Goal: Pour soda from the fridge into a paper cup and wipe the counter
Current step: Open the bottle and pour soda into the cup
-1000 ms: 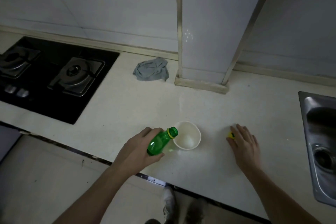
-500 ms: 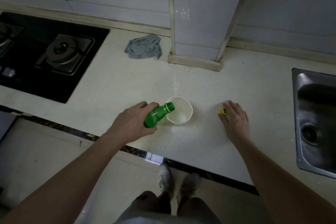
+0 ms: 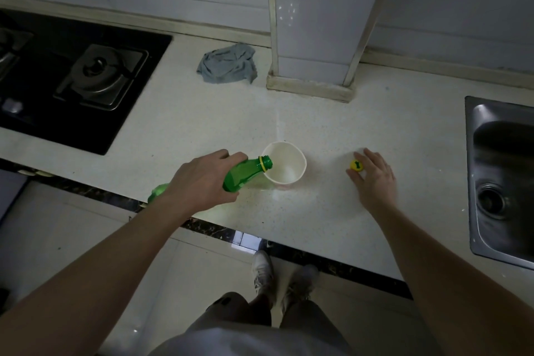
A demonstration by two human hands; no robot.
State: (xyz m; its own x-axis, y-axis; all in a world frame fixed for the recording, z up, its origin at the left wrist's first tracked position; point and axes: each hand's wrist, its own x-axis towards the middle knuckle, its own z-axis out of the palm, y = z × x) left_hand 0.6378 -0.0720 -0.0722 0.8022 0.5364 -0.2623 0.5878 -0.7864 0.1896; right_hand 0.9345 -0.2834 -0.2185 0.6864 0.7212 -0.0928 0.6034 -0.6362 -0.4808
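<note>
Left hand [image 3: 202, 182] grips the green soda bottle [image 3: 245, 175], tipped w/ its mouth at the paper cup [image 3: 284, 166] rim. Right hand [image 3: 372, 179] lies flat, fingers spread, touching the yellow cap [image 3: 357, 165]. Tip slowly & keep the mouth over the cup.

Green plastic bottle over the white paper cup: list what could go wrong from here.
1. The left hand tilts the green plastic bottle at the rim of the white paper cup, which no hand steadies; a nudge could tip it.
2. The cup stands near the pale speckled counter edge, so spills may reach the floor.
3. The right hand rests by the yellow bottle cap, which could roll.
</note>
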